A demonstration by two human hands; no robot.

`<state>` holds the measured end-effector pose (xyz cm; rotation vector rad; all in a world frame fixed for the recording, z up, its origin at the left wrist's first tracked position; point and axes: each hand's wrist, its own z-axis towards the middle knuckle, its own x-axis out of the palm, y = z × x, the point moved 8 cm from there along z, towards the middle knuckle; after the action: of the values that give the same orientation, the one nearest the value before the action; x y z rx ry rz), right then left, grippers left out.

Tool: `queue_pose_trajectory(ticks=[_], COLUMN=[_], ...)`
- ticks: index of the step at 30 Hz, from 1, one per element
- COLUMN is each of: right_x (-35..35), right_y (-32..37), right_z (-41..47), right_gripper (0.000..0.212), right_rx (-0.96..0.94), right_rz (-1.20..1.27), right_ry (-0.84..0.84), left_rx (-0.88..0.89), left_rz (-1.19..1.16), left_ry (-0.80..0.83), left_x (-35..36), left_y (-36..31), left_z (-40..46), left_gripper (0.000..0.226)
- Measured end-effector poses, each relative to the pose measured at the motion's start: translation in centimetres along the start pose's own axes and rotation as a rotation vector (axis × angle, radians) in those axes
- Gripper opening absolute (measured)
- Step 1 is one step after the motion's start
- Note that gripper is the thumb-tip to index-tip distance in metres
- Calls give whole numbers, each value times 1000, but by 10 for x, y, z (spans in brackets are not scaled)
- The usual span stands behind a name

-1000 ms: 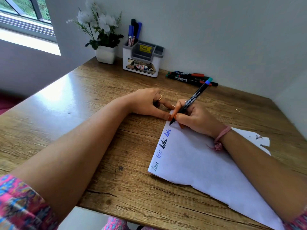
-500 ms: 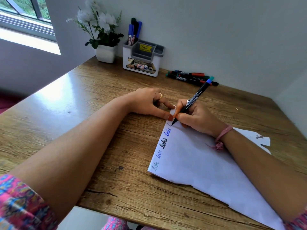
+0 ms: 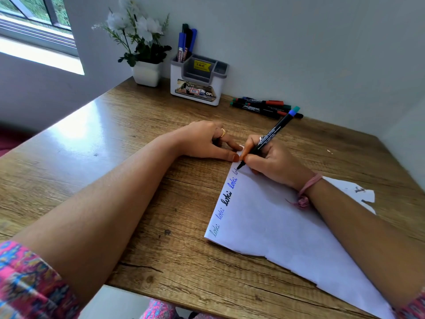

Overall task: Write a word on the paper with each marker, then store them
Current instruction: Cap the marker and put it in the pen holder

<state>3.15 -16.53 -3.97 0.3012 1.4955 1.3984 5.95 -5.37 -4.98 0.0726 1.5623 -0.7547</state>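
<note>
Head view: our right hand (image 3: 273,161) pinched the marker (image 3: 266,139), tip touching the paper (image 3: 276,226) just below the grip, by a half-written word. Our left hand (image 3: 204,141), fingers straight, pressed the paper's corner beside that tip.

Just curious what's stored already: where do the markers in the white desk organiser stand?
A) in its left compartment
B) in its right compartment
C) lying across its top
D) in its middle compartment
A: the upright markers stand in the left compartment of the white desk organiser; its middle and right compartments show no markers.
</note>
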Motion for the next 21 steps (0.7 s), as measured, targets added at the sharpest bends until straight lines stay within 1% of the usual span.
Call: queue_pose_trajectory(ticks=[3,7,11,17,21], right_x=[0,-2,-1,-3,-3], right_y=[-1,-2,-1,-3,-3], right_z=[0,2,1,2,2], right_gripper=[9,10,10,6,4], right_rx=[15,11,6,11,18], right_rz=[17,-8,10,1,4], right_ry=[10,-32,-12,-43,-33], left_rx=[2,-6,7,13,17], left_rz=[-8,9,6,2,2], left_ry=[4,14,5,-3,-5], left_x=[1,0,0,0,0], left_y=[2,0,-1,0,0], left_z=[0,0,0,0,0], left_gripper=[34,36,35,37,35])
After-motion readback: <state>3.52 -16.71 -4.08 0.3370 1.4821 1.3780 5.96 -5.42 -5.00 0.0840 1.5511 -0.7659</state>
